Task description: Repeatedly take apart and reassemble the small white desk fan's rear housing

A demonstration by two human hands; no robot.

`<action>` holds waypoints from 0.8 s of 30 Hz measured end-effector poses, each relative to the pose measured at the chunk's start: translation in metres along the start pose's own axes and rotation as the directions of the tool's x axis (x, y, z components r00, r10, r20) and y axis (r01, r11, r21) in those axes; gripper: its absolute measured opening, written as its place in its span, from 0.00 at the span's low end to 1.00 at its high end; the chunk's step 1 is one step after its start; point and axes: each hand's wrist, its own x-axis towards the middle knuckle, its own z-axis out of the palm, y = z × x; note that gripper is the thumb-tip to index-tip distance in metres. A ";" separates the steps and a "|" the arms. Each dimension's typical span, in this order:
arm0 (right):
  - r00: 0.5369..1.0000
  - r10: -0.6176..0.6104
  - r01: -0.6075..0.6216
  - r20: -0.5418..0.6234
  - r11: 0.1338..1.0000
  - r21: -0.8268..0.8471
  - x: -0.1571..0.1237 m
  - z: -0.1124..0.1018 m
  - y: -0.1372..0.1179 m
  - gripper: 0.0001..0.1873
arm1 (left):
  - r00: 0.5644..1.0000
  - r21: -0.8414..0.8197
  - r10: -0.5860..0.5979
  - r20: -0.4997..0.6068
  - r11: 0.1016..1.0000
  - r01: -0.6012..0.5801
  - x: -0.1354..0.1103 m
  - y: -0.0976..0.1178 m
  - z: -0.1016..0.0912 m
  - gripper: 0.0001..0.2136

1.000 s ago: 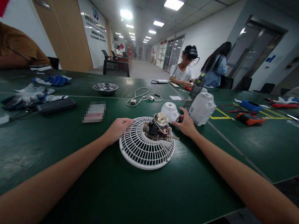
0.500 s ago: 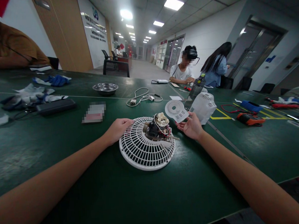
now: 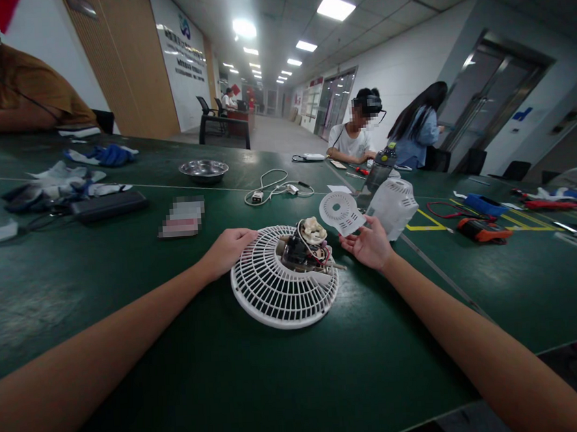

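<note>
A white round fan grille (image 3: 273,292) lies flat on the green table (image 3: 189,352), with a bare motor and its wires (image 3: 304,246) standing at its far side. My left hand (image 3: 228,247) rests on the grille's left rim, fingers curled over it. My right hand (image 3: 368,244) is turned palm up just right of the motor and holds a white round motor cover (image 3: 341,213) by its lower edge, tilted so its hollow inside faces me.
A white fan housing (image 3: 393,207) and a dark bottle (image 3: 378,171) stand behind my right hand. A white cable (image 3: 274,187), a steel bowl (image 3: 203,170), a black flat device (image 3: 108,204), gloves (image 3: 103,154) and an orange meter (image 3: 482,229) lie around. Other people sit at the table.
My right hand lifted the white motor cover off the table and turned palm up, tipping the cover's hollow side towards me. My left hand stayed on the grille.
</note>
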 end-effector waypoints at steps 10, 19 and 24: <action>0.996 -0.054 0.061 0.074 0.994 -0.095 0.006 -0.004 0.005 0.19 | 1.000 -0.004 0.008 -0.006 1.000 -0.008 -0.001 0.001 0.000 0.16; 0.959 -0.267 0.283 0.097 0.922 -0.262 0.006 0.005 0.019 0.14 | 0.999 0.013 0.020 -0.026 1.000 -0.019 -0.002 0.002 0.001 0.16; 0.899 -0.438 0.415 0.030 0.827 -0.379 0.011 0.000 0.021 0.22 | 1.000 -0.011 0.009 -0.010 1.000 -0.009 0.001 -0.002 0.000 0.16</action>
